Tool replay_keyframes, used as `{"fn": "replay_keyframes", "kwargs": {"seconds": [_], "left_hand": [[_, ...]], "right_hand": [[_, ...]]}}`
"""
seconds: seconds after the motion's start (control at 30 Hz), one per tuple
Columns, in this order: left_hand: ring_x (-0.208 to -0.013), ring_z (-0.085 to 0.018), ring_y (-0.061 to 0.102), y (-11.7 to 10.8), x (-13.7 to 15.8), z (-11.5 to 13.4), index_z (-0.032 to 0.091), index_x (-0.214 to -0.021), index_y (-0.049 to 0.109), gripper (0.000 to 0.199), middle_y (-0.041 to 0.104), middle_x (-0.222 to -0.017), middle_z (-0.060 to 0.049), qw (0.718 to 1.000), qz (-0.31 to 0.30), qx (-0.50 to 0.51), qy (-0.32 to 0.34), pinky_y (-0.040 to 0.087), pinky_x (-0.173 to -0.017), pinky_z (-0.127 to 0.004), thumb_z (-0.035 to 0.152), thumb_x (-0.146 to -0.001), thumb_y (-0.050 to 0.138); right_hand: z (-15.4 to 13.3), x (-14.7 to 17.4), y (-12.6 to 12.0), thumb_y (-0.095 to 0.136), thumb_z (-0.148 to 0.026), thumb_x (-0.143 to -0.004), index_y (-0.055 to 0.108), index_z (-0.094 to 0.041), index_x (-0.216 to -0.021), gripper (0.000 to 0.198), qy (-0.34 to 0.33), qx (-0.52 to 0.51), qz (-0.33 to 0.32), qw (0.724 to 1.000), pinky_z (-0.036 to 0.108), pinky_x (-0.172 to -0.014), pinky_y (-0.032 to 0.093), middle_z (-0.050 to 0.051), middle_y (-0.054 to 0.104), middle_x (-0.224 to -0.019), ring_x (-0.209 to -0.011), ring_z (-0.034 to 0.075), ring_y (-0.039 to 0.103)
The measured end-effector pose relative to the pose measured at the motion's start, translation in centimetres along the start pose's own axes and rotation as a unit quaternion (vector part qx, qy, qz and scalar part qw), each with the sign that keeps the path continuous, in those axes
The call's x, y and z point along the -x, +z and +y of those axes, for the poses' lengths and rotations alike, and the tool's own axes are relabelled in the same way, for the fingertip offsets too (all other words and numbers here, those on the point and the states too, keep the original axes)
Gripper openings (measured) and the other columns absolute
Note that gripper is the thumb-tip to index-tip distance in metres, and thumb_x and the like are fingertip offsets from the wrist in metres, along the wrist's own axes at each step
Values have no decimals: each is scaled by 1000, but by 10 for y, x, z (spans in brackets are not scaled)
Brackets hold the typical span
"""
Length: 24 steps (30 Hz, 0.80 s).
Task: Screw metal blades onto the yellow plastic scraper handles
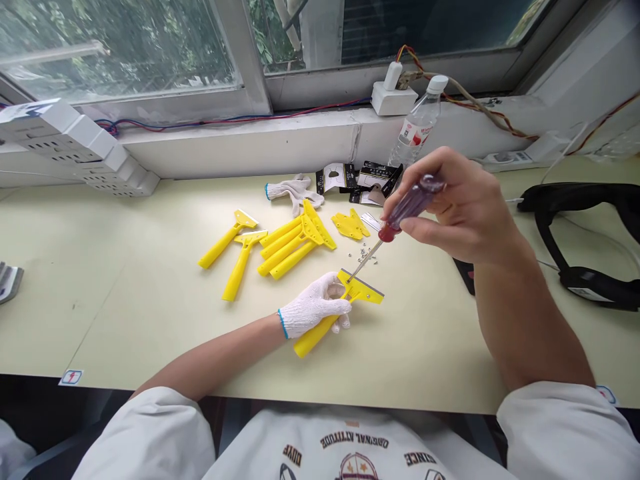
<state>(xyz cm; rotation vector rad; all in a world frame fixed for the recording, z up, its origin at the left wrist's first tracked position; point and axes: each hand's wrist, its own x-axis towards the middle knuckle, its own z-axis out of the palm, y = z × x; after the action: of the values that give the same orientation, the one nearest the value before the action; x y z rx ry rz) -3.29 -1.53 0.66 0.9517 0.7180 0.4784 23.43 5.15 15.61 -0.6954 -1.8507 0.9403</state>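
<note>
My left hand (317, 307), in a white knit glove with a blue cuff, is closed around a yellow scraper (314, 339) near its head. A screwdriver (411, 203) with a clear purple and red handle is gripped in my bare right hand (457, 203). Its tip meets a screw at the left end of the scraper's head. Small loose screws (367, 255) lie just beyond. Several yellow scraper handles (287, 243) are heaped to the left, beside two scrapers with blades (239, 263). Yellow cover plates (350, 225) and thin metal blades (371, 221) lie behind the screws.
A white glove (296, 190), black printed packets (345, 179) and a water bottle (417, 127) stand or lie along the back wall. Black strapped gear (590, 240) rests at the right. White stacked boxes (75, 143) are at the back left, beneath the window.
</note>
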Motion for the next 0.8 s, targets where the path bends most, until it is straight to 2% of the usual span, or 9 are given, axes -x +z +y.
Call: {"fn": "replay_keyframes", "kwargs": {"seconds": [0.1,0.2,0.3,0.37,0.43,0.5,0.63,0.7,0.8], "left_hand": [[-72,-15,75,1,0,1,19,-132,55,47,67,-131,-16,1000,4,-8,-5,58,-54,-23,30,-92,78],[-70,-14,74,5,0,3,18,-131,56,46,67,-129,-16,1000,8,-25,-10,57,-53,-23,28,-91,77],[-68,-13,73,8,0,3,17,-127,58,43,66,-127,-15,999,19,-37,-14,57,-52,-24,26,-89,76],[-68,-13,73,9,0,2,16,-124,58,41,66,-126,-15,999,29,-42,-16,57,-52,-24,25,-88,77],[-68,-13,73,9,0,3,16,-122,58,40,66,-123,-14,998,35,-44,-17,57,-51,-24,25,-88,77],[-68,-13,73,10,1,4,16,-121,58,40,66,-118,-12,998,35,-45,-19,57,-51,-24,26,-88,77],[-66,-13,72,11,2,7,16,-117,58,38,64,-110,-8,998,35,-47,-22,56,-49,-23,26,-87,79],[-65,-13,72,12,2,8,16,-117,58,38,64,-110,-8,998,34,-49,-18,55,-49,-23,26,-87,79],[-64,-12,72,12,2,8,17,-119,59,38,64,-112,-8,998,32,-54,-19,56,-49,-23,26,-88,78]], "right_hand": [[-10,2,-2,82,-20,-85,69,-31,-110,30,-11,41,-42,998,40,-69,64,1,81,-100,-77,24,78],[-24,2,-3,81,-26,-84,72,-31,-98,18,12,124,-39,991,38,-63,56,-1,79,-89,-71,23,74],[-37,2,-5,76,-32,-87,68,-28,-79,12,26,233,-46,971,35,-54,41,-2,67,-66,-54,17,56],[-43,4,-4,71,-36,-92,61,-26,-67,29,28,308,-50,950,35,-54,30,-4,48,-53,-49,14,37],[-46,6,-2,64,-41,-99,54,-24,-60,44,45,371,-40,927,35,-56,26,-4,35,-50,-51,14,27],[-46,9,1,59,-51,-104,48,-24,-58,54,81,438,-4,895,35,-59,25,-3,32,-50,-53,14,25],[-46,14,0,61,-68,-99,38,-25,-57,64,134,564,73,811,35,-61,22,-1,31,-50,-54,16,24],[-47,14,-5,59,-62,-101,42,-25,-60,58,115,554,23,824,35,-61,23,-2,33,-50,-53,16,28],[-49,12,-16,60,-49,-104,46,-24,-69,45,44,468,-93,878,33,-59,28,-5,37,-52,-51,13,32]]}}
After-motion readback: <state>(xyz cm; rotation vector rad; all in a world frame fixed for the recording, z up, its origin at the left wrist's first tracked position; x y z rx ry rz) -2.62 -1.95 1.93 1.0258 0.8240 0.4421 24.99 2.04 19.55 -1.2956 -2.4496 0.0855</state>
